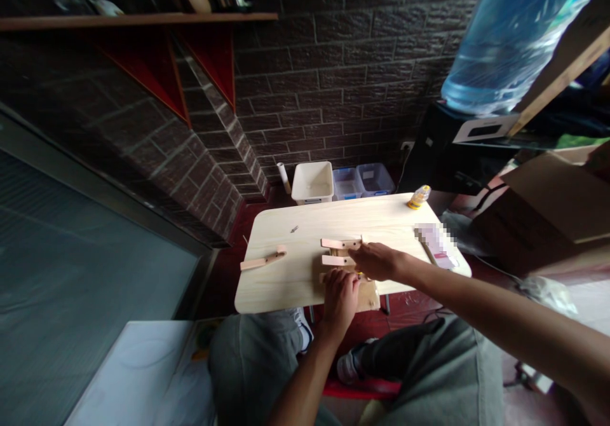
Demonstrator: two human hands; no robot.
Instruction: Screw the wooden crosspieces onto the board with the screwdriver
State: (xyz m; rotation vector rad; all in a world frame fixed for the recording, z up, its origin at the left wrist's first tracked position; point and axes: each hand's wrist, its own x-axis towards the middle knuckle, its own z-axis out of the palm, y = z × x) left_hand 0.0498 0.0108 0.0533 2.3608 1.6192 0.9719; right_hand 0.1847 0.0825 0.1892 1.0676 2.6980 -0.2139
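On the pale wooden table [295,286] lies a wooden assembly with parallel curved strips [338,261], near the front edge. My left hand [340,292] rests on its near side, fingers curled over a strip. From the right, my right hand [376,261] reaches over the assembly's right end, fingers bent down; what they hold is hidden. A small yellow thing shows between the hands. Under them, a brown flat piece [368,296] sticks out past the front edge. A separate curved wooden piece [262,261] lies on the left, and small metal bits [294,229] lie behind it.
A clear bottle with yellow parts [419,198] stands at the back right corner, with a flat package [438,245] in front of it. Behind the table are a white bin [312,183] and blue-clear bins [347,183]. A cardboard box [557,203] stands at right.
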